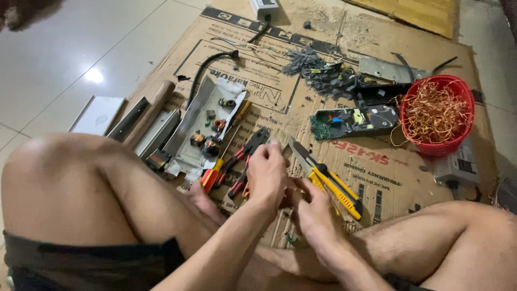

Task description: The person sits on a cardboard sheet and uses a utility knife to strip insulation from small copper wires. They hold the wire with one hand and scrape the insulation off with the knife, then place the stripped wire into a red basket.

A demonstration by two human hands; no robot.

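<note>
I sit cross-legged on a sheet of cardboard point(323, 59) on the floor. My left hand point(266, 175) is raised in front of me, its fingertips pinched together on a small thin piece that I cannot identify. My right hand point(315, 207) is curled just to its right, touching it, and whatever it holds is hidden. A yellow and black utility knife point(336, 186) with its blade out lies right behind my right hand. Red-handled pliers point(242, 159) and a red and yellow screwdriver point(215, 170) lie just left of my left hand.
A red basket point(460, 140) full of copper wire stands at the right. Circuit boards point(350, 119), a pile of grey scraps point(315, 67), a metal plate with small parts point(202, 132), a black cable point(202, 73), a wooden handle point(151, 110) and metal casings point(99, 113) lie around.
</note>
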